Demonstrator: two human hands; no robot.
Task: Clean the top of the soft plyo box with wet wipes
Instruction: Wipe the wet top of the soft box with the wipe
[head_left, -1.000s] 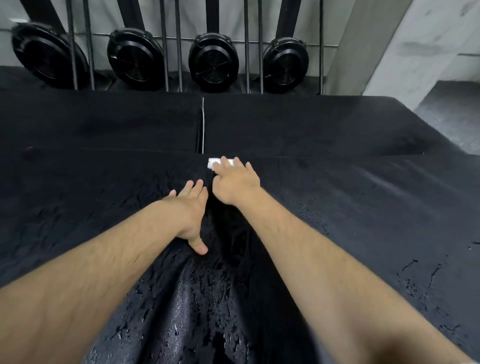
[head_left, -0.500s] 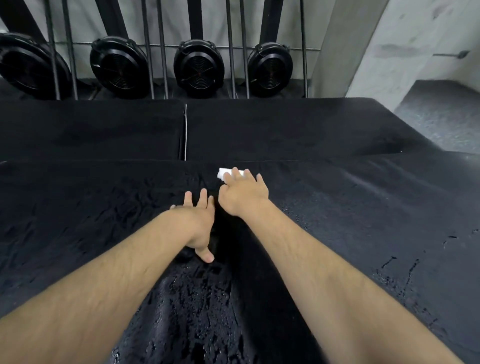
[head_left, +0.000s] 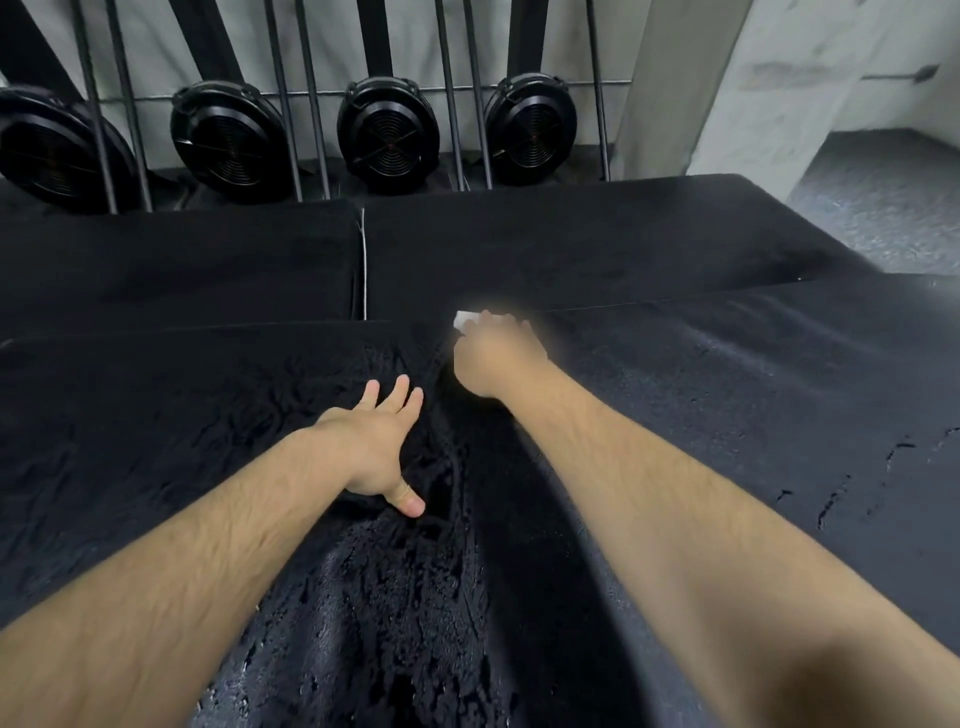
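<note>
The black soft plyo box (head_left: 727, 415) fills the foreground, and its top glistens wet between my arms. My right hand (head_left: 493, 358), blurred by motion, lies over a white wet wipe (head_left: 464, 318) and presses it onto the box near the far edge. Only a corner of the wipe shows past the fingertips. My left hand (head_left: 376, 447) rests flat on the box top with its fingers spread, a little nearer to me and left of the right hand.
Two more black pads, a left pad (head_left: 182, 260) and a right pad (head_left: 597, 244), lie side by side just beyond the box. Behind them stand vertical metal bars and a row of round black discs (head_left: 387, 132). A concrete pillar (head_left: 675, 78) and grey floor (head_left: 883, 197) are at right.
My right hand has slid the wipe to the right along the far edge of the box. The left hand has stayed flat in about the same spot.
</note>
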